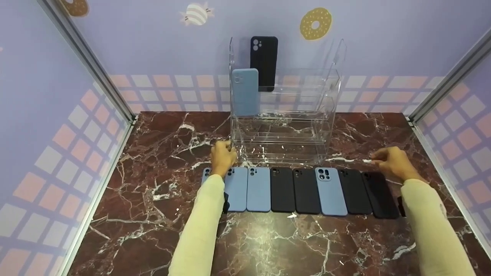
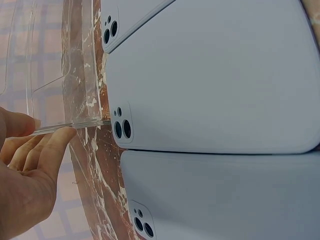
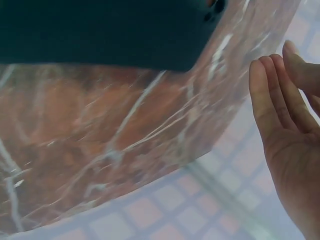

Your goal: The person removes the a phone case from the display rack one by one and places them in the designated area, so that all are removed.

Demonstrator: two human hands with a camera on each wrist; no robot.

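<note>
My left hand (image 1: pixel 223 156) pinches the lower front edge of a clear acrylic display rack (image 1: pixel 282 142). In the left wrist view the thumb lies on one side of its side panel (image 2: pixel 55 128), the fingers on the other. Below that hand, blue phone cases (image 1: pixel 236 191) lie side by side, the leftmost partly covered by the wrist. My right hand (image 1: pixel 395 163) hovers over the table, behind the rightmost black phone case (image 1: pixel 381 195). In the right wrist view its fingers (image 3: pixel 265 92) are fairly straight and hold nothing.
On the rack's tiers stand a black phone case (image 1: pixel 268 63) and, lower, a light blue one (image 1: pixel 246 92). More black cases (image 1: pixel 282 189) and a blue one with a larger camera cutout (image 1: pixel 332 193) continue the row. Walls (image 1: pixel 42 145) enclose the marbled table (image 1: pixel 153 214).
</note>
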